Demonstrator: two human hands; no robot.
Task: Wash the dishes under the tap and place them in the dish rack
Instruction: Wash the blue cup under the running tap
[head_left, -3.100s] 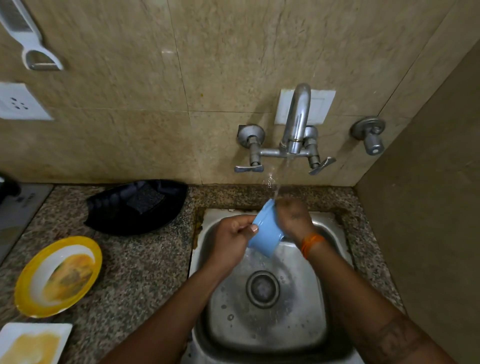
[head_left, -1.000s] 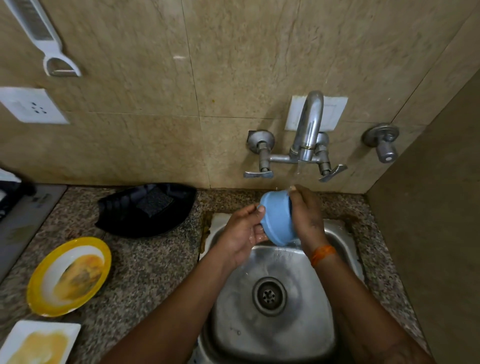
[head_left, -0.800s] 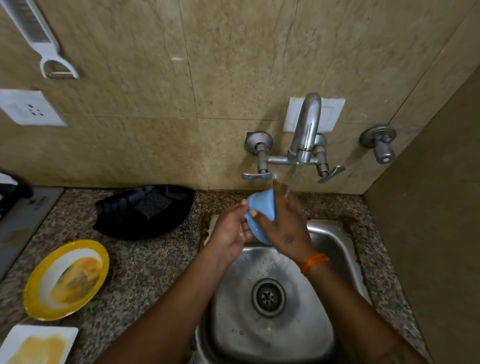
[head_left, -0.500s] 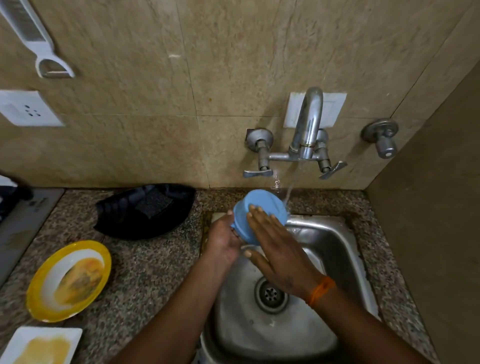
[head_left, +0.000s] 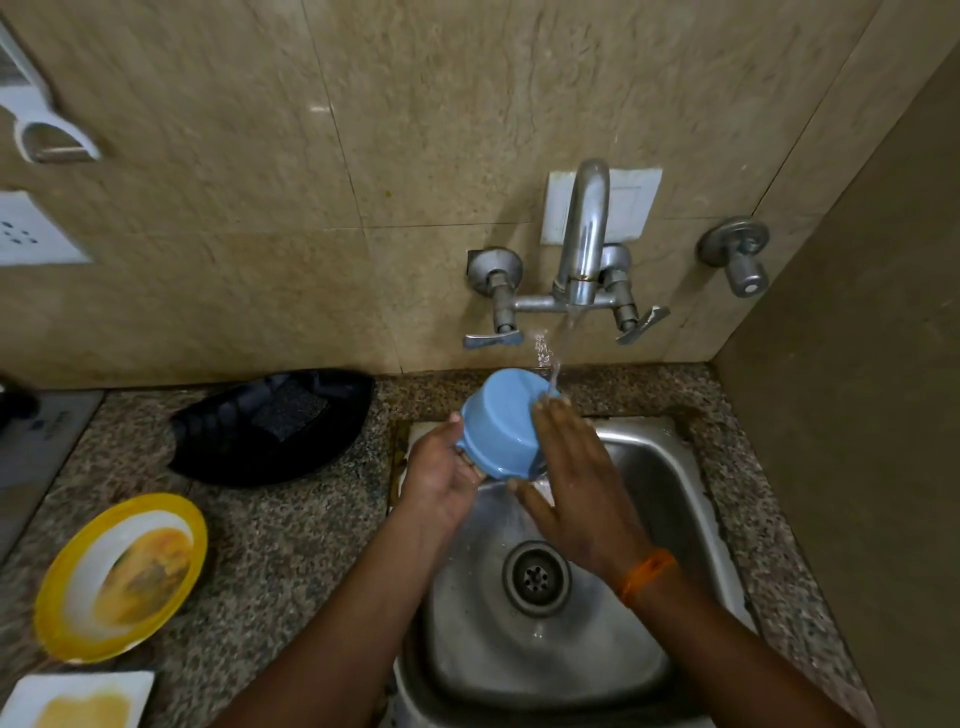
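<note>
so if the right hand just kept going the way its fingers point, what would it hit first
Probably the falling water: the right hand lies flat against the blue bowl, fingers aimed up at the stream below the tap. Beyond that, the tiled wall. Depth is unclear from one view.

Dim, soft blur, edges warped

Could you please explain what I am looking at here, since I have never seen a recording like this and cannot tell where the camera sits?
There is no machine: a person wears one camera on the head, looking down at both hands over a steel sink. The left hand holds a blue bowl by its rim under water running from the tap. The right hand lies flat against the bowl, fingers straight. On the counter to the left wait a yellow plate and a white plate, both smeared, and a black tray.
</note>
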